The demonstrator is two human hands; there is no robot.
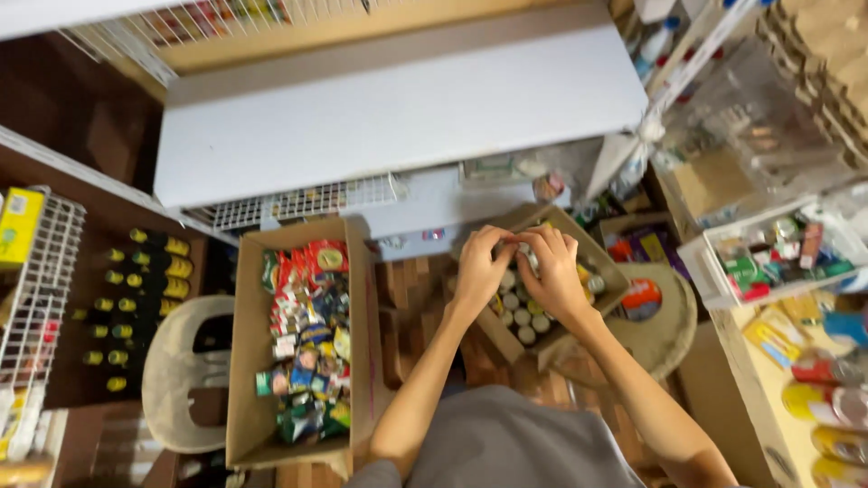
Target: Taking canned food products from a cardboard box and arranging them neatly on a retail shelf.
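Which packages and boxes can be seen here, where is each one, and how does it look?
Long cardboard box, left of the arms: open, brown, full of small colourful packets.
Smaller cardboard box, under both hands: open, brown, holding round white-capped containers.
Left hand and right hand: together over that box.
White bin, right: mixed green and red packs.
Yellow-capped bottles, far left: rows on a dark shelf.

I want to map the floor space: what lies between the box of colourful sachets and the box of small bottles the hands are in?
In the head view, bare wood floor separates the sachet box from the bottle box; the left hand and its forearm reach above it.
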